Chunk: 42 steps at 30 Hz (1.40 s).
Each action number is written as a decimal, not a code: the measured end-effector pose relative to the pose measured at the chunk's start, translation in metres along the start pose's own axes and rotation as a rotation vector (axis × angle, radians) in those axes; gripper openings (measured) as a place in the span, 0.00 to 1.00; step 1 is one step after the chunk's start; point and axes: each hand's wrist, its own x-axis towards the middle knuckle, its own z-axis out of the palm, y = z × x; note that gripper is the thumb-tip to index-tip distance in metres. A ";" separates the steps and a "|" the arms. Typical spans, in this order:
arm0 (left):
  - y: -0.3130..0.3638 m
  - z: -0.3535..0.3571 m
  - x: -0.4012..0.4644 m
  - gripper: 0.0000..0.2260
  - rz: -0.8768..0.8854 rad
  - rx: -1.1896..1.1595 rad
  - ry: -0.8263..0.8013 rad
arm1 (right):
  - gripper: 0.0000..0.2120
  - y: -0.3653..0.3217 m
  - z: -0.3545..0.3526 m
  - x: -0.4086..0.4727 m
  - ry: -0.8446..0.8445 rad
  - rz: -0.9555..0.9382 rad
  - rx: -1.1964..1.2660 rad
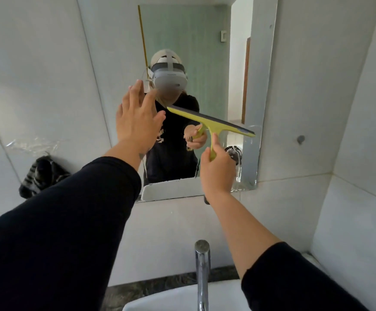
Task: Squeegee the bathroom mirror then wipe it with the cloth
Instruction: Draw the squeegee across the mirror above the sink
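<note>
The bathroom mirror (205, 41) hangs on the white tiled wall ahead. My right hand (217, 169) grips the handle of a yellow-green squeegee (214, 123), whose dark rubber blade lies slanted across the mirror's middle, left end higher. My left hand (136, 118) is raised flat with fingers apart at the mirror's left edge, holding nothing. A dark striped cloth (40, 176) hangs on the wall to the lower left, well away from both hands. The mirror reflects a person with a headset and the squeegee.
A chrome tap (202, 272) rises from a white basin (171, 299) directly below my arms. A small wall hook (300, 139) sits right of the mirror. The side wall closes in on the right.
</note>
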 end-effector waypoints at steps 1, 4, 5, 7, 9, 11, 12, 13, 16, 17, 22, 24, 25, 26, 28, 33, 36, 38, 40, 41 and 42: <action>-0.005 -0.003 0.001 0.23 -0.002 0.015 0.000 | 0.21 -0.002 0.004 -0.004 -0.010 -0.018 -0.011; -0.019 -0.010 0.006 0.23 -0.007 0.057 0.010 | 0.21 -0.012 0.015 -0.017 -0.071 -0.122 -0.094; -0.022 -0.012 0.007 0.22 -0.007 0.062 0.011 | 0.21 -0.015 0.018 -0.020 -0.093 -0.168 -0.120; -0.025 -0.014 0.009 0.22 0.008 0.067 0.020 | 0.21 -0.021 0.027 -0.025 -0.147 -0.266 -0.166; -0.027 -0.013 0.009 0.23 0.015 0.067 0.027 | 0.22 -0.023 0.040 -0.030 -0.221 -0.380 -0.275; -0.029 -0.011 0.008 0.24 0.007 0.059 0.024 | 0.24 -0.025 0.048 -0.035 -0.262 -0.483 -0.410; -0.030 -0.010 0.007 0.24 0.003 0.056 0.021 | 0.26 -0.024 0.050 -0.037 -0.263 -0.523 -0.476; -0.030 -0.009 0.006 0.25 -0.001 0.056 0.019 | 0.30 -0.024 0.053 -0.037 -0.263 -0.555 -0.540; -0.031 -0.006 0.003 0.26 -0.006 0.055 0.010 | 0.37 -0.016 0.047 -0.028 -0.220 -0.627 -0.652; -0.031 -0.004 0.002 0.27 -0.011 0.057 0.011 | 0.37 -0.014 0.041 -0.022 -0.212 -0.661 -0.675; -0.017 0.004 -0.007 0.28 -0.018 0.058 -0.006 | 0.32 -0.001 0.006 0.001 -0.238 -0.743 -0.712; -0.005 0.007 -0.010 0.28 -0.018 0.032 -0.018 | 0.31 0.007 -0.007 0.008 -0.237 -0.712 -0.730; 0.002 0.009 -0.011 0.28 -0.019 0.020 -0.026 | 0.31 0.011 -0.013 0.011 -0.242 -0.702 -0.743; 0.008 0.012 -0.012 0.29 -0.018 0.013 -0.035 | 0.31 0.016 -0.020 0.014 -0.249 -0.693 -0.756; 0.018 0.018 -0.011 0.29 -0.011 0.009 -0.053 | 0.31 0.023 -0.033 0.019 -0.257 -0.673 -0.765; 0.033 0.033 -0.010 0.35 -0.028 0.010 -0.066 | 0.28 0.040 -0.054 0.032 -0.203 -0.614 -0.710; 0.032 0.040 -0.010 0.38 -0.030 0.012 -0.066 | 0.25 0.053 -0.062 0.036 -0.189 -0.554 -0.709; 0.030 0.042 -0.011 0.39 -0.027 0.025 -0.068 | 0.24 0.060 -0.065 0.036 -0.218 -0.506 -0.699; 0.030 0.043 -0.011 0.40 -0.033 0.022 -0.062 | 0.24 0.065 -0.066 0.033 -0.214 -0.462 -0.644; 0.030 0.043 -0.010 0.40 -0.037 0.021 -0.058 | 0.24 0.067 -0.065 0.031 -0.204 -0.437 -0.606; 0.030 0.044 -0.010 0.40 -0.040 0.023 -0.055 | 0.24 0.069 -0.064 0.028 -0.191 -0.402 -0.560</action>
